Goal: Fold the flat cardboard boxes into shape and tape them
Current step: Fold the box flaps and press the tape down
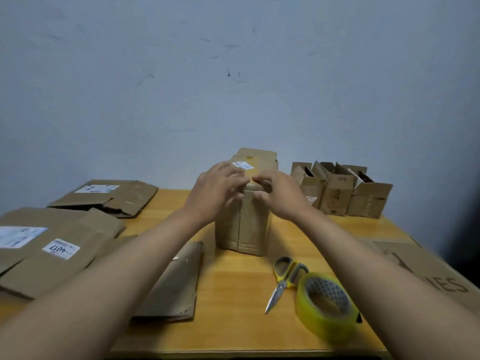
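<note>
A folded brown cardboard box [244, 229] stands upright in the middle of the wooden table [233, 320], with clear tape running down its front seam. My left hand [215, 193] and my right hand [279, 194] press on its upper front edge, fingertips meeting over the taped seam. Their fingers are bent over the edge, and they blur a little. A white label [242, 165] sits on the box top. A yellow tape roll [326, 305] and yellow-handled scissors [284, 279] lie at the front right. A flat box [172, 289] lies under my left forearm.
Flat cardboard boxes with white labels are stacked at the left [52, 253] and back left [109, 197]. Several folded open-topped boxes [345, 190] stand at the back right. A large cardboard sheet [426, 266] covers the right edge. A grey wall rises behind.
</note>
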